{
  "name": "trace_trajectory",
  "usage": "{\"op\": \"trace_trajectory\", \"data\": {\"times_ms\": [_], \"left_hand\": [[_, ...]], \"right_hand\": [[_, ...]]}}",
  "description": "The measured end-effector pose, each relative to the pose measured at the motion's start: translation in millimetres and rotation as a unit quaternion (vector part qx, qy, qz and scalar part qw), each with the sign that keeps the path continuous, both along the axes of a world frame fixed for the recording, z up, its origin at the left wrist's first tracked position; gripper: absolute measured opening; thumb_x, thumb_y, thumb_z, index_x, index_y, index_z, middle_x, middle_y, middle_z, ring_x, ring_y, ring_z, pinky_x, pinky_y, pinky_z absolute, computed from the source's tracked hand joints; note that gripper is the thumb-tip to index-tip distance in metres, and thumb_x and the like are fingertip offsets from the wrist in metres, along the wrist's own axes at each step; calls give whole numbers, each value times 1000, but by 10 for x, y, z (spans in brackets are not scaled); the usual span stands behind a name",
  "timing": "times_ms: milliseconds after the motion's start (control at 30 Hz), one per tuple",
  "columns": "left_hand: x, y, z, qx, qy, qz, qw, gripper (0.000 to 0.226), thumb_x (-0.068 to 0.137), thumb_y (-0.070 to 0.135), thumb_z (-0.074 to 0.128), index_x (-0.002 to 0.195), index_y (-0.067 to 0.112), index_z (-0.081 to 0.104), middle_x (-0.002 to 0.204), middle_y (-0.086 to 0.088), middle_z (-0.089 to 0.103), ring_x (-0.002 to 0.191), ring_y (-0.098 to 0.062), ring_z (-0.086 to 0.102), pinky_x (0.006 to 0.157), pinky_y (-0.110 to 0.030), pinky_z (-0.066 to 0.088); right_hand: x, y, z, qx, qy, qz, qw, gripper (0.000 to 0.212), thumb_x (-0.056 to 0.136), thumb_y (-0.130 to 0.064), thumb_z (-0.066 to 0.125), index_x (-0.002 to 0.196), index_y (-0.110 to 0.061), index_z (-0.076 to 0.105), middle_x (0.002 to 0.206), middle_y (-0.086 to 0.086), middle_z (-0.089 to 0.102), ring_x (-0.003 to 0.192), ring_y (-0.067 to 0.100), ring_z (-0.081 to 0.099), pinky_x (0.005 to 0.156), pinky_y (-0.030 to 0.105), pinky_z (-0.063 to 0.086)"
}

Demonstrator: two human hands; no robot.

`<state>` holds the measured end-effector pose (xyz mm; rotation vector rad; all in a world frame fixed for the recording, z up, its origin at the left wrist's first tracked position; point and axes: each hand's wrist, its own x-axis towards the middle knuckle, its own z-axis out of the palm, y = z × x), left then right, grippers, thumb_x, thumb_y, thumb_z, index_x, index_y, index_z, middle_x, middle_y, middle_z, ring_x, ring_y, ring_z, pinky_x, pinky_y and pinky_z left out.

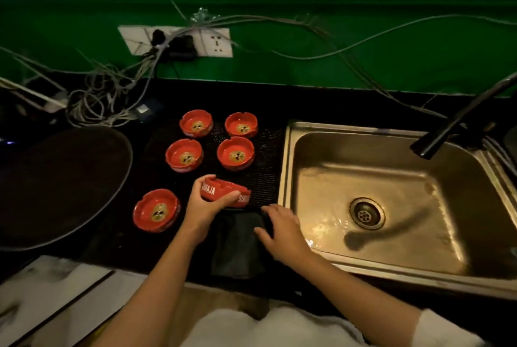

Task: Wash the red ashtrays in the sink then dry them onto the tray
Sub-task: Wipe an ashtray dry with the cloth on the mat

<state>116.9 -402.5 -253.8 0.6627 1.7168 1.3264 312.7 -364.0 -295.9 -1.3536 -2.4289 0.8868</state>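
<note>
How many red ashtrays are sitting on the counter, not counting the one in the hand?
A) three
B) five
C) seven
B: four ashtrays sit in a square group on the counter, a fifth ashtray lies nearer, and the left hand holds a sixth ashtray tilted.

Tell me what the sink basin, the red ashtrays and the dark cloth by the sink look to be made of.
Sink basin: brushed stainless steel, judging by its dull silvery sheen and soft reflections.
Red ashtrays: glossy moulded plastic or melamine, possibly glazed ceramic; the smooth shine and printed white lettering fit all three.
Dark cloth: soft woven fabric, matte, draped limply over the counter edge under the right hand.
</note>
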Motion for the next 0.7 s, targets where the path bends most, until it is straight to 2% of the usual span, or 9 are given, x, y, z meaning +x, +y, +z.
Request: {"op": "trace_trajectory", "data": {"times_ms": [67,133,200,267,300,367,433,567,700], "left_hand": [[-165,-127,-22,1,13,16,1000,93,41,47,90,123,29,50,121,-6,60,107,-20,63,93,-42,55],[-300,-236,-41,9,37,26,999,97,40,48,90,124,28,47,119,-2,59,106,-15,62,89,-34,55],[-411,-311,-75,16,58,35,998,98,44,44,96,126,27,46,119,2,58,106,-11,60,83,-26,53],[-505,-358,-102,17,68,47,996,91,53,35,93,129,25,44,118,5,56,104,-7,59,80,-21,49],[-544,-375,-115,14,72,50,996,87,58,32,91,130,24,43,118,6,55,104,-6,58,80,-20,49],[-608,-405,-139,12,83,48,995,83,61,29,89,130,24,43,115,11,54,104,-3,56,79,-18,47],[-646,-439,-150,14,100,35,994,85,60,32,90,130,24,42,114,16,51,103,0,54,75,-12,45],[-625,-500,-205,19,112,-21,993,95,50,45,89,129,27,40,119,16,49,107,-1,52,82,-17,45],[-528,-554,-369,18,139,-44,989,98,46,50,93,125,28,41,121,14,50,111,-4,54,94,-29,50]], "right_hand": [[-265,-209,-26,-4,-71,14,997,90,81,-79,32,150,-21,25,156,10,21,143,29,16,115,42,14],[-480,-376,-59,-12,-133,3,991,112,66,-92,16,154,-24,7,160,11,-1,146,35,-6,116,49,1],[-672,-499,-120,-8,-164,-11,986,120,60,-98,14,154,-27,-4,158,12,-15,141,41,-23,112,57,-11],[-822,-592,-215,18,-196,-11,980,114,63,-99,11,152,-31,-8,155,14,-21,137,47,-28,106,64,-18],[-873,-629,-260,43,-206,-12,977,105,69,-95,11,152,-32,-2,156,16,-15,138,50,-23,105,67,-16],[-920,-677,-318,87,-201,-22,975,81,83,-78,23,150,-33,25,156,21,13,140,54,1,107,71,1],[-899,-706,-347,116,-196,-18,974,65,86,-60,33,144,-32,42,151,19,34,137,53,20,106,69,17],[-730,-727,-352,134,-166,16,977,58,82,-41,39,136,-28,53,144,9,48,133,45,35,102,61,36],[-380,-649,-443,152,-67,50,985,53,72,-16,64,125,-21,64,137,3,55,129,38,43,101,54,42]]}}
